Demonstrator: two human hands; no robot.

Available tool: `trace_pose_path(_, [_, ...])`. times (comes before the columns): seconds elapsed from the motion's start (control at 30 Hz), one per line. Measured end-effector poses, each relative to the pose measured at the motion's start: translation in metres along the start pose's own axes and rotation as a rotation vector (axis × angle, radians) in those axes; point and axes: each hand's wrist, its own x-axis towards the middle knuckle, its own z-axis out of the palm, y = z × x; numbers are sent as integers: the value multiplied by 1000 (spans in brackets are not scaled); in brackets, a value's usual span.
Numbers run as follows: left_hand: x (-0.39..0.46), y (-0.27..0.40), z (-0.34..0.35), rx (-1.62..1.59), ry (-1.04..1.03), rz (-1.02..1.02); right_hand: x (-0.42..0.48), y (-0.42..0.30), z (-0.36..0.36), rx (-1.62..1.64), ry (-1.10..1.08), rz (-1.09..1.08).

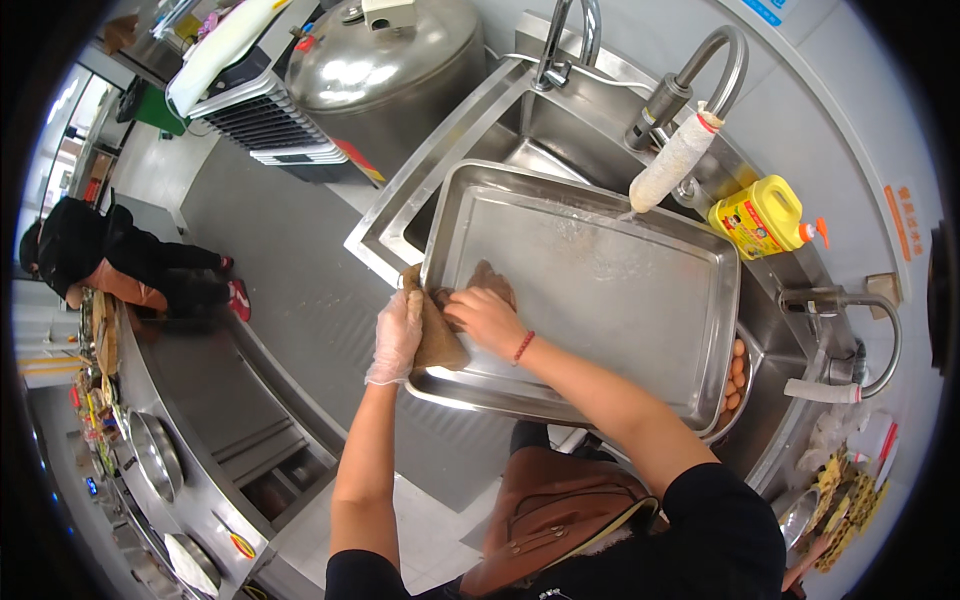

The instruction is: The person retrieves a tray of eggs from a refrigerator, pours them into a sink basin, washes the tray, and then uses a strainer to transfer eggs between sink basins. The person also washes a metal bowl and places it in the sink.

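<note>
A large rectangular stainless-steel tray [585, 300] lies over the sink basins, its bottom wet. My left hand [397, 330], in a clear plastic glove, grips a brown cloth [437, 341] folded over the tray's left rim. Bare, with a red bead bracelet at the wrist, my right hand [486, 319] presses inside the tray near that rim. Brown cloth shows under and beyond its fingers; whether it is one piece with the other part cannot be told. Above the tray's far edge hangs a faucet spout wrapped in pale cloth [675, 161], with water running from its end.
A yellow detergent jug [757, 217] with an orange pump stands behind the tray. Eggs [733, 375] sit in a bowl at the right. Beyond the sink stands a big steel vessel [382, 82]. A person [112, 255] leans over a counter at far left; another person's arm [810, 559] shows at lower right.
</note>
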Motion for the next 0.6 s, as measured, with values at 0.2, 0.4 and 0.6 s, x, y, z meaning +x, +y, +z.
trace_pose_path(0.2, [-6, -4, -2, 208, 142, -2, -10, -9, -1, -12, 60, 52])
trace_pose_path(0.4, [-6, 4, -18, 26, 501, -64, -12, -8, -2, -84, 83, 41])
trace_pose_path(0.6, [-24, -20, -27, -99, 514, -176, -16, -9, -1, -68, 122, 45])
